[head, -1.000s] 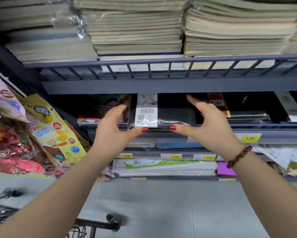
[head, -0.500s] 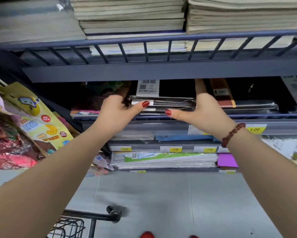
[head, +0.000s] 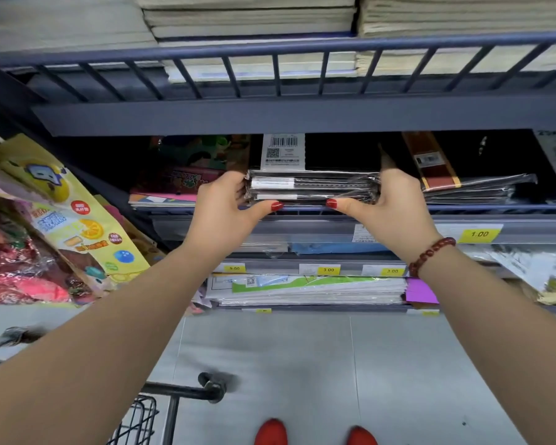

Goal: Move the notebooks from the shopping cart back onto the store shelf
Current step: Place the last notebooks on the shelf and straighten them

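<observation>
Both hands, the left hand (head: 225,203) and right hand (head: 395,203), are now clasping the ends of the wrapped notebooks (head: 312,187) between them, having lowered them flat onto the shelf (head: 495,208), so this batch is nearly placed

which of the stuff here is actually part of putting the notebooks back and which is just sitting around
Part of the job:
- left hand and right hand, holding the ends of the stack
- stack of black wrapped notebooks
- store shelf
- shopping cart

Just there:
- snack bags
- colourful books
- paper stacks up top
- yellow price tag
</observation>
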`<state>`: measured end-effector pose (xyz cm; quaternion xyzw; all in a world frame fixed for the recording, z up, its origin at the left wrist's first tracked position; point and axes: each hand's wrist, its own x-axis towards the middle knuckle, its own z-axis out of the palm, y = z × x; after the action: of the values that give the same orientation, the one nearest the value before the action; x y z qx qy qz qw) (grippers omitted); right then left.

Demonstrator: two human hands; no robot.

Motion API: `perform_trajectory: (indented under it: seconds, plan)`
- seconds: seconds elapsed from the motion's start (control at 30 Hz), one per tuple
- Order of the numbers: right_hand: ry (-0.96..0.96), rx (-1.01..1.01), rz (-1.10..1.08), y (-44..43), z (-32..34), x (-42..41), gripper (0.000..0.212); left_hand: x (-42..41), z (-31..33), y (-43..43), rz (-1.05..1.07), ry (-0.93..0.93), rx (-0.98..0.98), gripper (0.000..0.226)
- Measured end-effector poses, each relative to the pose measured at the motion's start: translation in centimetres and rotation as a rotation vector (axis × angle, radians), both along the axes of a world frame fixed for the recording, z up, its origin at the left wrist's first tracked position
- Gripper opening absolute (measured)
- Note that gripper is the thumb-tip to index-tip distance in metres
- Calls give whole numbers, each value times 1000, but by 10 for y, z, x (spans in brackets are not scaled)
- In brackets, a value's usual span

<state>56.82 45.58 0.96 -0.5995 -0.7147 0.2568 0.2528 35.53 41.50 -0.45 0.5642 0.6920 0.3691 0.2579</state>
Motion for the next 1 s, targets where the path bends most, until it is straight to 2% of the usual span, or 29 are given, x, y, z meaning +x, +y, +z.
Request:
perform_trajectory:
  seconds: [0.03,0.1,0.27,0.4,0.5,0.53,0.6,0.67,0.73,0.8,0.83,0.9,0.93,0.97,1.0]
  plan:
    - [-2,6,-5,0,-3,1,48,0,-1,1,17,-5,6,42]
    - [-2,19,-13,0,-5,1,55,1,-1,2,41,-38,-3,30]
    - [5,19,-25,0,-8,1,56,0,-3,4,70,-115,-13,30]
    - [30,0,-1,3,-15,5,47,-2,-1,4,55,-207,-26,29]
    - [184,-95,62,1,-13,8,73,-4,1,0,14,-327,-44,38]
    - [217,-107,76,0,-12,10,70,-4,2,-1,1,-349,-30,42]
    - [194,-78,75,-2,-11,11,39,-5,3,-2,-12,-340,11,37]
    - [150,-47,48,-4,-9,10,44,-4,2,-1,-5,-338,39,41]
    - [159,-13,23,-5,-10,8,47,-6,0,1,-8,-326,68,65]
    - [141,-3,5,-4,-12,8,48,-8,-2,1,-13,-278,88,77]
    - [140,-2,0,-4,-12,7,47,-8,-2,1,-18,-278,85,75]
    - [178,-29,-4,-4,-13,7,38,-7,0,1,-15,-338,44,54]
    - [249,-67,1,-4,-14,6,47,-6,0,1,-13,-371,19,39]
    - [326,-95,-8,-5,-13,5,69,-4,4,-1,-15,-403,6,34]
    - [412,-132,-22,-6,-12,4,79,-4,6,-2,-11,-425,9,36]
